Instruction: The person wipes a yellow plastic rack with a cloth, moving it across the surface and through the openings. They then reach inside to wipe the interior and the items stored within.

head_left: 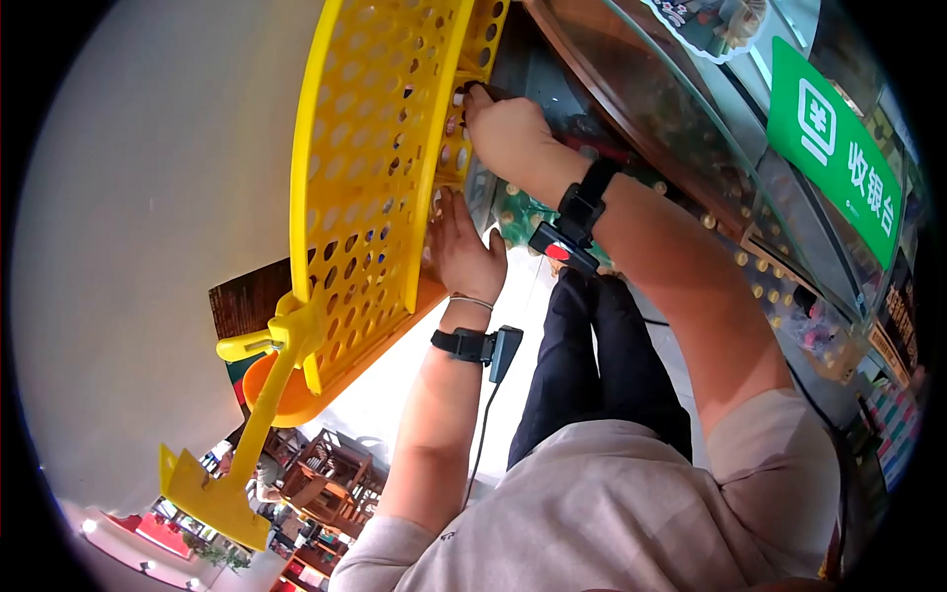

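A yellow rack (380, 148) with rows of round holes stands upright at the left. Against its lower right side lies my left hand (466, 247), fingers stretched out, holding nothing that I can see. Higher up, my right hand (505, 123) is at the rack's side edge, fingers closed around something small and dark that I cannot make out. Small items show through the holes, too small to name. Each wrist wears a black strap with a device.
An orange round bin (279, 390) and a yellow arm-like part (258, 434) are at the rack's lower end. A glass case (691, 109) and a green sign (837, 148) stand right. Bottles with yellowish caps (760, 264) sit below. Wooden chairs (326, 474) are farther off.
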Demonstrator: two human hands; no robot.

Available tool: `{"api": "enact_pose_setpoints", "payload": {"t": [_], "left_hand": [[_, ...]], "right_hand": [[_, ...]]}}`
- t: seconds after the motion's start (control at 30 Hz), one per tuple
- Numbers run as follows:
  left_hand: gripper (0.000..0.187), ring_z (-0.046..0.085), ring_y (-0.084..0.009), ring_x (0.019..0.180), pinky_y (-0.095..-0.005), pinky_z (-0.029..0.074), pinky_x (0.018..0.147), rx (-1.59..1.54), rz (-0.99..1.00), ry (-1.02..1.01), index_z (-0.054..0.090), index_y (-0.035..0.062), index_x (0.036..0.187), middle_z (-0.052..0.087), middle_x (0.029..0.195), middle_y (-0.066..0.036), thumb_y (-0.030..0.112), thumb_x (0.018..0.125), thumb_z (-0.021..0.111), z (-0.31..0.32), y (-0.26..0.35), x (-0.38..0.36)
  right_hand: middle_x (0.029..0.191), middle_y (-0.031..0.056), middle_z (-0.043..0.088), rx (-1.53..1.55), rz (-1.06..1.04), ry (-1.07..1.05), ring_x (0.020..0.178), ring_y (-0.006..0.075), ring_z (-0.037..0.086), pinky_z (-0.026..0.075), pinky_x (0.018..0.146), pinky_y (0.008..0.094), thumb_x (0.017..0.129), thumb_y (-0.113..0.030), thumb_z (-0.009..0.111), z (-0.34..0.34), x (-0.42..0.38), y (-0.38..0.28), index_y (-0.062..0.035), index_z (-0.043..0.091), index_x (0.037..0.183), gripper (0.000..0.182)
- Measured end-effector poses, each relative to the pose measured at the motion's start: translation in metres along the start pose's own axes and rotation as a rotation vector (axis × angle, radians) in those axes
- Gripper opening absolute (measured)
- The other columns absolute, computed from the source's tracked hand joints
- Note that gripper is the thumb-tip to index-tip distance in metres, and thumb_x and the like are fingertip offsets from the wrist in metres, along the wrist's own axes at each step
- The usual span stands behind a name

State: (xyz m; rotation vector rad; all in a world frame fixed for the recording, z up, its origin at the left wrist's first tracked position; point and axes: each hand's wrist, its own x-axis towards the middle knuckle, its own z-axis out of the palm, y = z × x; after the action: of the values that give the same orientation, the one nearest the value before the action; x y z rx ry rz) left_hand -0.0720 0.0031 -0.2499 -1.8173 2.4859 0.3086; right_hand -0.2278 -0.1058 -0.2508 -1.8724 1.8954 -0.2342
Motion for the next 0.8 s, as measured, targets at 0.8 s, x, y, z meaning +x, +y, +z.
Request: {"api": "enact_pose_setpoints", "payload": {"t": [0.8], "left_hand": [[0.077, 0.034, -0.0419, 0.135, -0.0485, 0.026, 0.113, -0.082, 0.064, 0.053, 0.030, -0.0020, 0.143, 0.031, 0.149, -0.026, 0.014, 0.078, 0.068, -0.001, 0.000, 0.000]], "right_hand": [[0.106, 0.0219, 0.065, 0.774, 0.342, 0.451, 0.093, 0.0369, 0.065, 0.051, 0.081, 0.0412, 0.086, -0.009, 0.060, 0.062, -0.057, 0.083, -0.0059, 0.064, 0.113, 0.028]]}}
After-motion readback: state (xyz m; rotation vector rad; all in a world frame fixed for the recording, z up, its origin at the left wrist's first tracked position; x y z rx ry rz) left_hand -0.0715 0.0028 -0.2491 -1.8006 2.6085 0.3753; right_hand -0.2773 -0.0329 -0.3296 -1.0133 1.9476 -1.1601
